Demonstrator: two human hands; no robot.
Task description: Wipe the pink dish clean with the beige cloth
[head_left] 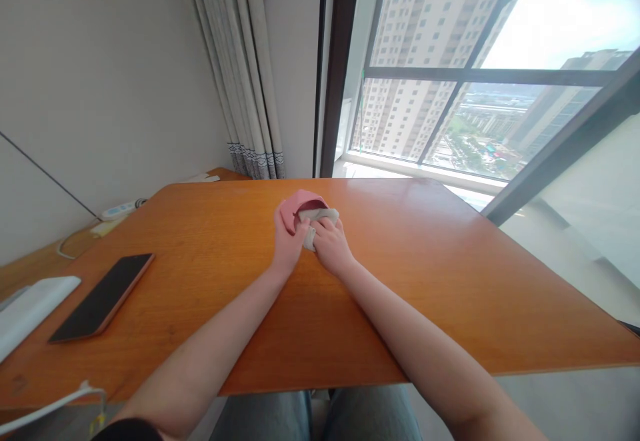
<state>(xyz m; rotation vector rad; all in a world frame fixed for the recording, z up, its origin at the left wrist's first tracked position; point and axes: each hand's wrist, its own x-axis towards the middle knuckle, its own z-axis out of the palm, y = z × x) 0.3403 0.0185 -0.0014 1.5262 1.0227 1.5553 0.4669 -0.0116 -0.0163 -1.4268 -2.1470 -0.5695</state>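
Near the middle of the table, my left hand [289, 241] grips a pink, rounded hollow thing [301, 199] by its left side. Its opening faces me, tilted. Whether it is a small bowl or a soft pouch I cannot tell. My right hand [331, 244] has its fingers closed on a light grey cloth [320, 214], which is partly inside the opening. A fold of the cloth hangs down between the two hands. Some of the right fingertips are hidden by the cloth.
The wooden table [425, 281] spreads out under my forearms. At left lie a dark tablet or large phone [105, 298] and a white object [37, 308]. A white cable [55, 402] crosses the near left corner. A power strip [119, 210] sits by the wall.
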